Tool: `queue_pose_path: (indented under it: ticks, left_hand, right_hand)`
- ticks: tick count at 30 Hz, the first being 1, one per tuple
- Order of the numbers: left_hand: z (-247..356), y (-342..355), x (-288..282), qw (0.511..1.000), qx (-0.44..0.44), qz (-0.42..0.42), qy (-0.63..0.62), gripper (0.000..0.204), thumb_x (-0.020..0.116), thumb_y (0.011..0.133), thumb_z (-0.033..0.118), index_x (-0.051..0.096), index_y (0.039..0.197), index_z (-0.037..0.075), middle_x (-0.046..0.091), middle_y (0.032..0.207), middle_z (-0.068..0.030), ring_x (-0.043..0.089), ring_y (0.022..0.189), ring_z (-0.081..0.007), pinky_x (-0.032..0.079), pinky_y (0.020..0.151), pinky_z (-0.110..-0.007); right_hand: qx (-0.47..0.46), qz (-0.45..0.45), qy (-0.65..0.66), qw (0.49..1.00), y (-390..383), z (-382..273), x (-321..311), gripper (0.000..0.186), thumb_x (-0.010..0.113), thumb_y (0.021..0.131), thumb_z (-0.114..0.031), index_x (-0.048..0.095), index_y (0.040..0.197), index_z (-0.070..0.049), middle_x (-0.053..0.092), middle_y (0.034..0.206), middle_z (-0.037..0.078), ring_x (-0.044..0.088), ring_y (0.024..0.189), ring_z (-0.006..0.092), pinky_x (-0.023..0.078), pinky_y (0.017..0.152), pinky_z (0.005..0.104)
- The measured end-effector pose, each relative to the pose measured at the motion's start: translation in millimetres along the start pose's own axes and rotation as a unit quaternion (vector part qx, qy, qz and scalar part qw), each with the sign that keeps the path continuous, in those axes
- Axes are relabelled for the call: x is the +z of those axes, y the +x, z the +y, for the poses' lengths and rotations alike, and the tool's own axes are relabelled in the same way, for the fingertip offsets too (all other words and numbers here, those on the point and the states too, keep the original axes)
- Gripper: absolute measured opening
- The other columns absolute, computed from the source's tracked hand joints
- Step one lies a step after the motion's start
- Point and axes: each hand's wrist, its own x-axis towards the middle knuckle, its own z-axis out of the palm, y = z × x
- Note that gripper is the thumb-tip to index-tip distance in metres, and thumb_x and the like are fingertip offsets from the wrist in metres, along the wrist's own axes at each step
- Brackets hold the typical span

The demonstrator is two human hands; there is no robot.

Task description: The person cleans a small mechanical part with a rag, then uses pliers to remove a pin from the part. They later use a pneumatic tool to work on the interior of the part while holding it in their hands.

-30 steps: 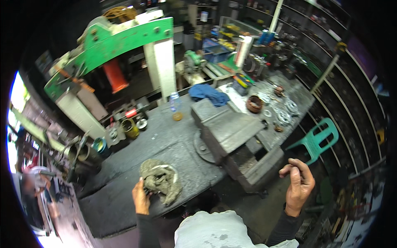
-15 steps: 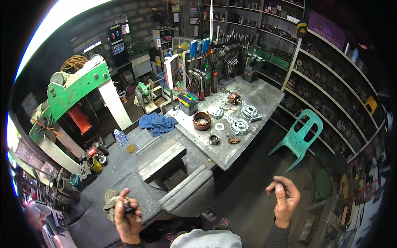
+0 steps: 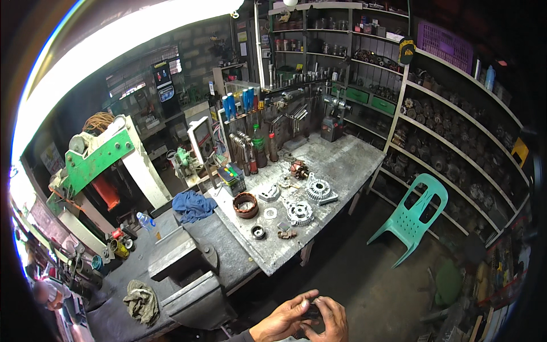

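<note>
My left hand (image 3: 280,322) and my right hand (image 3: 331,320) meet at the lower edge, in front of the bench. A small dark part (image 3: 311,313) shows between their fingers. Both hands are closed around it, and its kind is too hidden to make out. The nearest bench corner bears a copper-wound stator ring (image 3: 245,206), a small dark ring-shaped part (image 3: 258,232), a flat pale plate (image 3: 270,214), a brown brush-holder-like piece (image 3: 287,234) and two silver alternator housings (image 3: 299,213), (image 3: 320,190). Farther back lies a copper-coloured rotor (image 3: 298,169).
A large bench vise (image 3: 191,299) stands left of my hands, with a crumpled rag (image 3: 141,302) beside it. A blue cloth (image 3: 194,206) lies near the metal worktable (image 3: 347,157). On the right stand a green plastic chair (image 3: 410,219) and shelves of parts (image 3: 450,119).
My hands were wide apart, the left holding a small dark thing near the rag. They have now come together at the lower middle. The view has shifted, too.
</note>
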Motion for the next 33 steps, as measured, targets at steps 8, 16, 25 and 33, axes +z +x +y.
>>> queue_pose_path:
  ticks: [8, 16, 25, 33]
  left_hand:
    - [3, 108, -31, 0.994, -0.071, -0.078, -0.027, 0.066, 0.057, 0.108, 0.048, 0.044, 0.155, 0.004, 0.059, 0.142, -0.0082, 0.058, 0.129, -0.0185, 0.047, 0.111, -0.037]
    - [106, 198, -26, 0.926, 0.153, -0.012, 0.346, 0.069, 0.059, 0.11, 0.035, 0.03, 0.164, 0.002, 0.059, 0.144, -0.0183, 0.054, 0.136, -0.024, 0.044, 0.114, -0.038]
    - [194, 236, -27, 0.743, 0.275, -0.013, 0.611, 0.08, 0.086, 0.086, 0.021, 0.049, 0.154, 0.004, 0.057, 0.149, -0.021, 0.056, 0.138, -0.0376, 0.046, 0.115, -0.045]
    - [210, 280, -27, 0.707, 0.351, 0.223, 0.572, 0.07, 0.089, 0.078, 0.01, 0.06, 0.142, 0.004, 0.067, 0.136, -0.0179, 0.067, 0.122, -0.0328, 0.054, 0.102, -0.04]
  right_hand:
    - [-0.077, 0.06, -0.09, 0.991, 62, 85, -6, 0.056, 0.087, 0.08, -0.024, 0.068, 0.128, -0.003, 0.069, 0.128, 0.018, 0.065, 0.115, 0.0403, 0.05, 0.101, 0.0515]
    - [0.025, 0.047, -0.01, 0.999, 181, 142, -29, 0.052, 0.091, 0.08, -0.033, 0.07, 0.114, 0.0, 0.071, 0.114, 0.02, 0.068, 0.106, 0.0407, 0.054, 0.094, 0.0478]
    - [0.024, -0.118, 0.061, 0.991, 287, 205, 10, 0.056, 0.089, 0.081, -0.046, 0.072, 0.106, 0.0, 0.073, 0.097, 0.015, 0.072, 0.086, 0.0341, 0.057, 0.076, 0.0412]
    - [0.004, -0.276, 0.17, 0.946, 378, 256, 34, 0.072, 0.084, 0.083, -0.057, 0.068, 0.125, 0.0, 0.071, 0.108, 0.016, 0.072, 0.099, 0.0357, 0.057, 0.082, 0.0404]
